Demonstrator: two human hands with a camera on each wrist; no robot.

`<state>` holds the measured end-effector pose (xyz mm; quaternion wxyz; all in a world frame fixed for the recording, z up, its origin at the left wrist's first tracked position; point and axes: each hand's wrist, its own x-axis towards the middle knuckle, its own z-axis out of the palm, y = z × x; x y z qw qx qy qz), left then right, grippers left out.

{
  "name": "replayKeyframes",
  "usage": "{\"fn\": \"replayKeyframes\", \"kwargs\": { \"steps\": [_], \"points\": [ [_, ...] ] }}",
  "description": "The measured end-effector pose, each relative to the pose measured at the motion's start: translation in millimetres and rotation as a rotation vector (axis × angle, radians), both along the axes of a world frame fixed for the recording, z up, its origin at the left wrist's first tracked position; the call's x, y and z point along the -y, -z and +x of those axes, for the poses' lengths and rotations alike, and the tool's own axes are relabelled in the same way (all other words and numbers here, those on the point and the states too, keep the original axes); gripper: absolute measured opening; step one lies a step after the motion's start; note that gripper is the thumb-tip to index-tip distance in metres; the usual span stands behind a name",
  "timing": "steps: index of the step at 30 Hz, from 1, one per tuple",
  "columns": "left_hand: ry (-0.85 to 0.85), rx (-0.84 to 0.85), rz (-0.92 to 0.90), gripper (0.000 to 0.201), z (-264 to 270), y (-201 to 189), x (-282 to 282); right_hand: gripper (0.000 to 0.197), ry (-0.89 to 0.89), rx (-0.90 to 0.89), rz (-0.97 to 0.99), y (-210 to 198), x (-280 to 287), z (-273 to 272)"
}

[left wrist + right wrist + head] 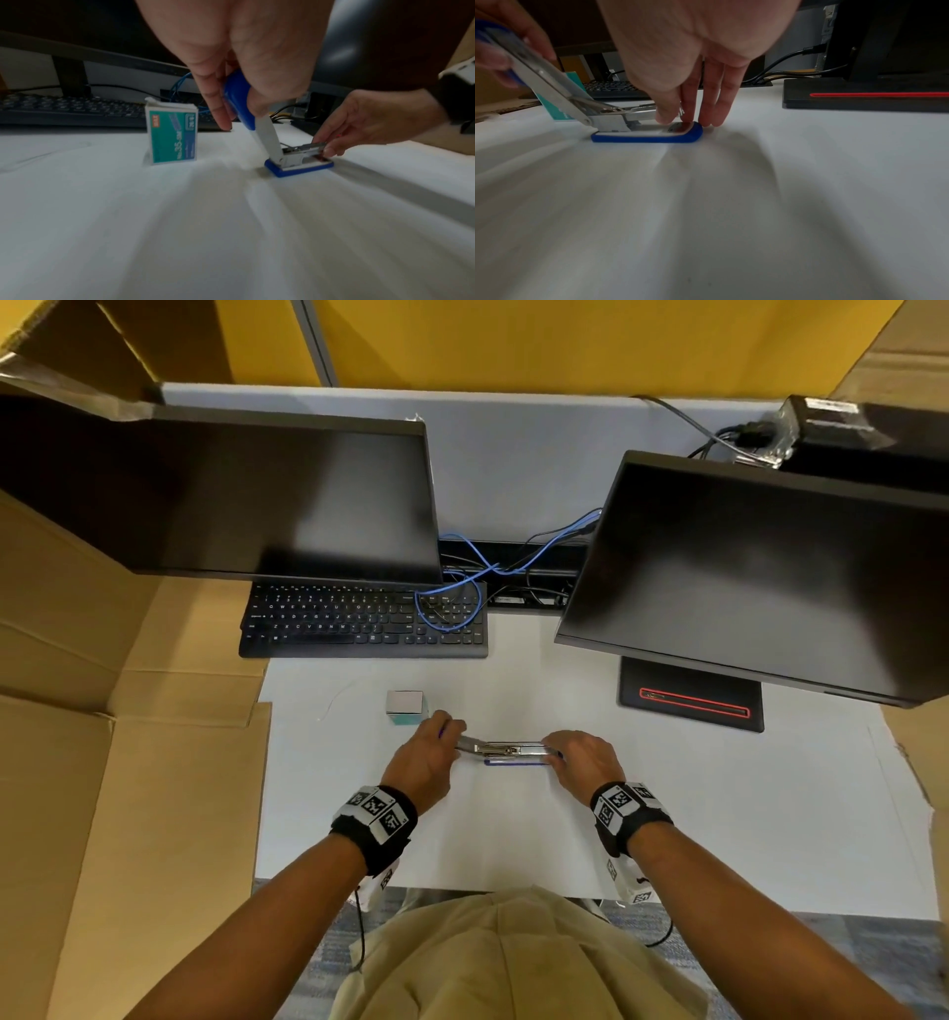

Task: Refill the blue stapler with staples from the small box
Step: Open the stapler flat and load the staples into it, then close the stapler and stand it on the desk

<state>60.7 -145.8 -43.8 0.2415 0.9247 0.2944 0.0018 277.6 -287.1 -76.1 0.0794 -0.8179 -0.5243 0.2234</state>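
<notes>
The blue stapler (513, 753) lies on the white desk with its base (299, 170) (649, 139) flat. Its blue top cover (240, 101) is swung up and back towards the left. My left hand (447, 734) (239, 105) pinches that raised cover between thumb and fingers. My right hand (560, 753) (677, 118) (326, 149) pinches the front end of the metal magazine (312, 146); a staple strip there cannot be made out. The small teal staple box (405, 707) (172, 134) (559, 113) stands upright with its flap open, just behind my left hand.
A black keyboard (359, 624) sits at the back under the left monitor (257, 495). The right monitor (770, 567) stands on a black base with a red line (693, 701) (872, 95). Cardboard sheets (128, 762) border the desk on the left. Cables (477, 577) run between the monitors.
</notes>
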Motion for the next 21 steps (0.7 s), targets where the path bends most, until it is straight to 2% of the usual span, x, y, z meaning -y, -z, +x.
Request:
{"fn": "replayKeyframes", "kwargs": {
  "steps": [5, 8, 13, 18, 21],
  "points": [
    [-0.002, 0.081, -0.081, 0.041, 26, -18, 8, 0.022, 0.001, 0.001, -0.012, -1, 0, -2],
    [0.004, 0.073, -0.151, 0.041, 43, -24, 13, 0.021, -0.009, 0.007, -0.006, -1, 1, -3],
    [0.145, 0.065, -0.045, 0.026, 67, -12, 26, 0.022, 0.015, -0.024, -0.015, -1, 4, -5],
    [0.282, 0.047, 0.039, 0.040, 82, 4, 37, 0.027, 0.094, -0.071, -0.036, 3, 9, -6],
    [0.314, 0.021, 0.056, 0.042, 88, 12, 42, 0.033, 0.148, -0.122, -0.058, 2, 11, -6]
  ]
}}
